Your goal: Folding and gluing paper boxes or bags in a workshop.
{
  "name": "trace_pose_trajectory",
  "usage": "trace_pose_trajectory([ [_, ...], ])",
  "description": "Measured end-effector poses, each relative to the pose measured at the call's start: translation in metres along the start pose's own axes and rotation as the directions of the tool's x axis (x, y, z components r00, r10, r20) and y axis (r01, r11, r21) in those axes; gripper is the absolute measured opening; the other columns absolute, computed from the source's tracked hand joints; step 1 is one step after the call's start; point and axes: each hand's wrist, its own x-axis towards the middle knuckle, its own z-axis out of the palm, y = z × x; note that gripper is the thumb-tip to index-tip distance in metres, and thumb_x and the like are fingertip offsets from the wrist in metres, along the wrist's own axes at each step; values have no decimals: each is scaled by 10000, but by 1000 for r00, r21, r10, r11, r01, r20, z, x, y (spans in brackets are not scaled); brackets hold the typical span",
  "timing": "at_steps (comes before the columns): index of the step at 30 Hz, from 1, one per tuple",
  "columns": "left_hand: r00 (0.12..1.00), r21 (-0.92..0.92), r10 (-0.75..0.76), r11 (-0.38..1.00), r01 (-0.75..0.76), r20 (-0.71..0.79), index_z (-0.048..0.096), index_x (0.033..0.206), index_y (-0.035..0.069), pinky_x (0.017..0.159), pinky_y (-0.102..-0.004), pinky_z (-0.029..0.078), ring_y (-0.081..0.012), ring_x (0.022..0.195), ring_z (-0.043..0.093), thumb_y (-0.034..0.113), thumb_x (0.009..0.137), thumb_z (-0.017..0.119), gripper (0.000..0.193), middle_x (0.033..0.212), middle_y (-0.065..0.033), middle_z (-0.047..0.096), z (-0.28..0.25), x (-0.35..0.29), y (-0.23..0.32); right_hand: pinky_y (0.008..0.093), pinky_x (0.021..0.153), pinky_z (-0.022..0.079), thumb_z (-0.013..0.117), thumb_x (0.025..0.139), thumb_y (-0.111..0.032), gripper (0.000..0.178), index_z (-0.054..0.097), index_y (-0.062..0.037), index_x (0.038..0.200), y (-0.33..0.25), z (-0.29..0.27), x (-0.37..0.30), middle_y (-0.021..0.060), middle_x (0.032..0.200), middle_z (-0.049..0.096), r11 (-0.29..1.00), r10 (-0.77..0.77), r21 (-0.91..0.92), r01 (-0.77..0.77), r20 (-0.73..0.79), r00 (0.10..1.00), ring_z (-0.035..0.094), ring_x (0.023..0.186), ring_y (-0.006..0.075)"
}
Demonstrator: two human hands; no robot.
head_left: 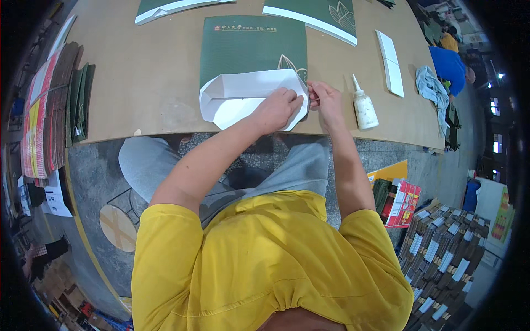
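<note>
"How much room does the surface give?"

"Its brown top spans most of the upper view. The near edge runs just below the work, with the person's legs beneath. The widest gap is on the left, between the green bag and the dark green folded stack by the left edge."

"And the green bag itself?"

"Flat, near the middle of the near side, its white folded end opened up and facing the person. Beyond it, two more green pieces, one at far left and one at far right, limit the space."

"The right side?"

"Tighter. A pale blue cloth hangs at the right edge; inward lies a slim white bundle, and nearer the bag a white squeeze bottle stands or lies, I can't tell which. Only a narrow strip separates bottle and bag."

"Where are the fingers?"

"The left hand is over the right part of the white end, its fingers bent down onto it; their grip is hidden. The right hand is at the bag's right edge, thumb and fingers close together. Whether they pinch anything, I can't tell."
</note>
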Motion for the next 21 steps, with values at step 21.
trace_pose_trajectory([
  [21, 549, -958, -821, 11, 286, 154, 606, 788, -13, 427, -226, 366, -90, 518, 464, -21, 751, 387, 223, 715, -63, 554, -26, 20, -32, 450, 1094, 152, 407, 917, -398, 653, 280, 82, 1341, 22, 69, 1, 265, 1407, 277, 666, -403, -639, 384, 125, 907, 229, 1324, 385],
])
